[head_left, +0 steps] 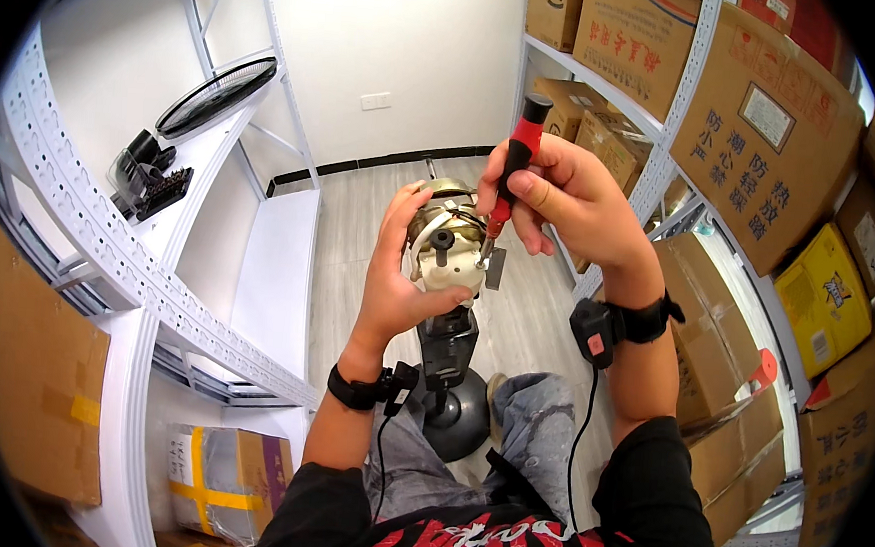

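Observation:
An opened electric fan motor head stands on a dark neck above a round black base between my knees. Cream plastic, a black knob and loose wires show on it. My left hand is wrapped round its left side, thumb across the lower front. In my right hand is a red and black screwdriver, held upright and slightly tilted. Its tip meets the right side of the cream part, beside a small grey plate. Exactly what the tip touches is too small to tell.
On the left shelf lie a round black fan grille and a dark tray of small parts. Cardboard boxes fill the right rack. A yellow-taped box sits low on the left. A white wall stands ahead.

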Tool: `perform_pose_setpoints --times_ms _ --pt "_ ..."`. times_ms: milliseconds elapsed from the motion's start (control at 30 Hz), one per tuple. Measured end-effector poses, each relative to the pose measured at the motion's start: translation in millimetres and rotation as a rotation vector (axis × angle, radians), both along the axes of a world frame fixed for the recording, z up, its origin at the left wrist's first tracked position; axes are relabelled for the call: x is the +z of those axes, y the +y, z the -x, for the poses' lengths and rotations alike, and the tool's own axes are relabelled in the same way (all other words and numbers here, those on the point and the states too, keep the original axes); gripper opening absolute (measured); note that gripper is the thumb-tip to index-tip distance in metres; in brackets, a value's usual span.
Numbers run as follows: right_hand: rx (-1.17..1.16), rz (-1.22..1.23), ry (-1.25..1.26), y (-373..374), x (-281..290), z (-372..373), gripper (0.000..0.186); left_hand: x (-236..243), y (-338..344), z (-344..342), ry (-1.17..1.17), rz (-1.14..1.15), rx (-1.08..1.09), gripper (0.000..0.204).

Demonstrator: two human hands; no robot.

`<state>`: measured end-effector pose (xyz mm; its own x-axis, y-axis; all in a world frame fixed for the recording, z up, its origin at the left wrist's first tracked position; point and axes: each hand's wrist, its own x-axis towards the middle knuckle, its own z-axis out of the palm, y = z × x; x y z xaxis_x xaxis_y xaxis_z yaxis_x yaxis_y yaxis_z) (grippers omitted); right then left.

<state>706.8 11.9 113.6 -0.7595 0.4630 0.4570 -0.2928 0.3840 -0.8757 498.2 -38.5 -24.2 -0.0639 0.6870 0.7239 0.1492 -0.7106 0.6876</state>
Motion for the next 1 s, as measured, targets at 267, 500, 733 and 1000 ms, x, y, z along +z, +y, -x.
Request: perform_pose_setpoints --times_ms 267,500,733,1000 --pt "-0.514 -0.088 0.213 -23 -24 31 0.027 -3 1 -1 -0.016 0.001 0.022 0.104" --pt "-0.462 -0.032 0.177 -32 -13 31 0.015 2 -5 -1 0.038 0.039 0.049 0.107" --pt "0.070 -0.055 0.092 15 -16 8 0.015 4 -5 -3 0.002 -0.004 0.045 0.100" --pt "-0.322 -0.065 0.035 -21 -13 22 0.015 2 -6 2 0.035 0.008 0.051 0.108"
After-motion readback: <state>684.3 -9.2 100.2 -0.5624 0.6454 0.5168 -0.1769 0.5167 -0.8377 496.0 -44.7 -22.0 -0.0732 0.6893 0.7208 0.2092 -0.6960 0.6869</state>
